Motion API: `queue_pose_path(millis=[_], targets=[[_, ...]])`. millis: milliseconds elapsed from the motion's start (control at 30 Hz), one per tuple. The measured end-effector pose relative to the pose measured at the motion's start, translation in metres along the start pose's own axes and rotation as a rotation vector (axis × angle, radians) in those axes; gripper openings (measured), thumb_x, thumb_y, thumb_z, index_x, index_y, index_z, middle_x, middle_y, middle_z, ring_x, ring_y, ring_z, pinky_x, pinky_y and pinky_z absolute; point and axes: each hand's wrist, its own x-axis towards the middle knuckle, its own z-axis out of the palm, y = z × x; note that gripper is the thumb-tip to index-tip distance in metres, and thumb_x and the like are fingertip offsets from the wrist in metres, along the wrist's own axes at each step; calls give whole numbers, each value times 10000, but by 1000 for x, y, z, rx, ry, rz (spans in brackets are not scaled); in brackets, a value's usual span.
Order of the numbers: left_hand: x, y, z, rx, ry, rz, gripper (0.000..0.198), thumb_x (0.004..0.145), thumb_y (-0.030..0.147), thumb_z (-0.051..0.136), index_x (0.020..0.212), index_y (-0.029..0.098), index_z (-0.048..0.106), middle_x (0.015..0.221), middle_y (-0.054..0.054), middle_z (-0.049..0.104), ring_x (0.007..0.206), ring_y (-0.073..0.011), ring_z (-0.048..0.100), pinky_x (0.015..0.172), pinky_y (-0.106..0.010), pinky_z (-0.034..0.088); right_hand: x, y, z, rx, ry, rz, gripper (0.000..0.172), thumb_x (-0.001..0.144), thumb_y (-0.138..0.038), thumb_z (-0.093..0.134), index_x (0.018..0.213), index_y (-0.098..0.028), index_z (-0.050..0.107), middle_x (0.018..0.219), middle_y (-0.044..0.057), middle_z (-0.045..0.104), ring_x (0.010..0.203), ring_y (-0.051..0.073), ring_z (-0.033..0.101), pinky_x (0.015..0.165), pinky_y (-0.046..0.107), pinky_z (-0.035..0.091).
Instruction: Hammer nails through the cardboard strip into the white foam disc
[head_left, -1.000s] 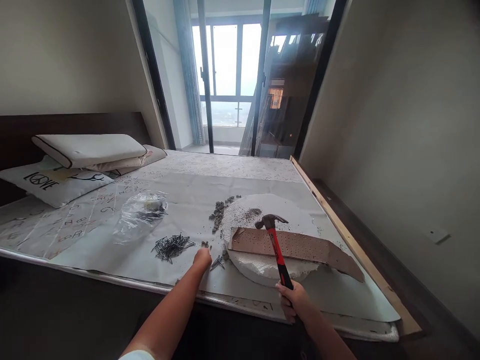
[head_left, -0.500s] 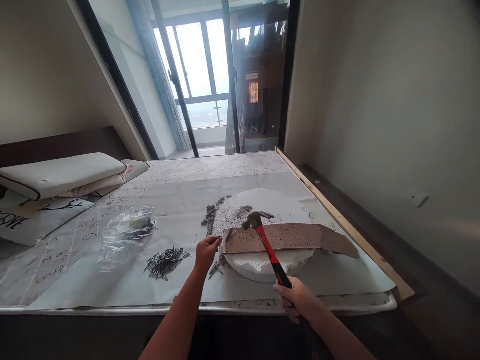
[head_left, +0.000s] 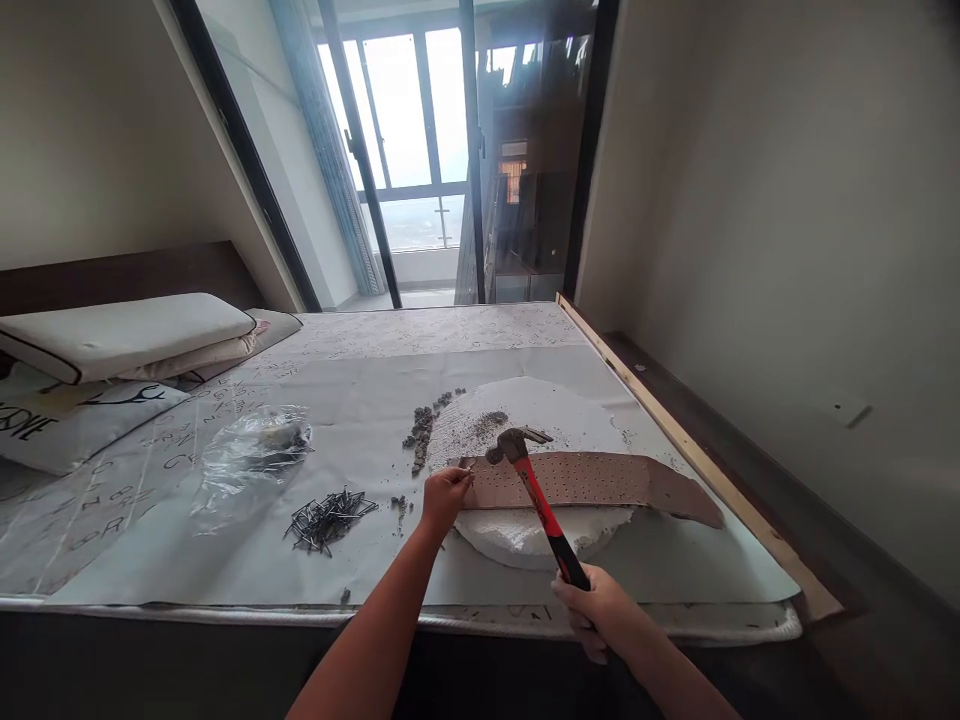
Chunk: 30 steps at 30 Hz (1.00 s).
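**Paper-covered mattress, strip laid left to right**

Your perforated brown strip lies across a white foam disc. Its long axis runs left to right, and its right end droops off the foam onto the paper. Your left hand sits at the strip's left end, with the fingertips pinched together right at that edge. Whatever they pinch is too small to make out. Your right hand is wrapped tight round the bottom of the red-handled hammer, near the mattress edge. The handle slants up and far-left, so the head hangs over the strip just right of your left fingertips. Your left hand is the nearer one to the strip. Left of the disc lie grey rubble bits, a heap of loose nails and a crumpled plastic bag. Pillows sit far left, with a window beyond.
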Motion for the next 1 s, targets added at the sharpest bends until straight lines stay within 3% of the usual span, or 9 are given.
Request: queue_pose_path(millis=[367,733,900,1000], targets=[[-4,-11,7,-32,54,147,159,722,261,575,624,177,669,688,-39,612,645,-132,537,604,-227,399,-3,0,1,-211,71,23,320,677,-482,524,702,-238,318,396,-142,265,267,46,212,254,190,217],[-10,-17,10,-78,68,144,124,717,238,587,638,188,669,656,-45,606,644,-143,534,591,-230,383,-27,-64,7,-507,109,49,263,733,-402,544,685,-223,358,427,-118,264,304,37,211,314,209,175],[-12,-19,11,-20,59,162,157,712,224,590,569,180,638,628,-38,591,603,-132,518,573,-226,359,-20,-67,13,-587,78,149,199,751,-312,496,674,-229,333,420,-115,269,288,41,214,305,201,166],[-12,-21,12,15,57,173,134,710,208,588,594,183,651,642,-34,604,618,-132,527,588,-225,355,-20,-69,10,-629,66,99,182,740,-315,491,671,-227,348,442,-107,277,290,42,230,315,208,158]])
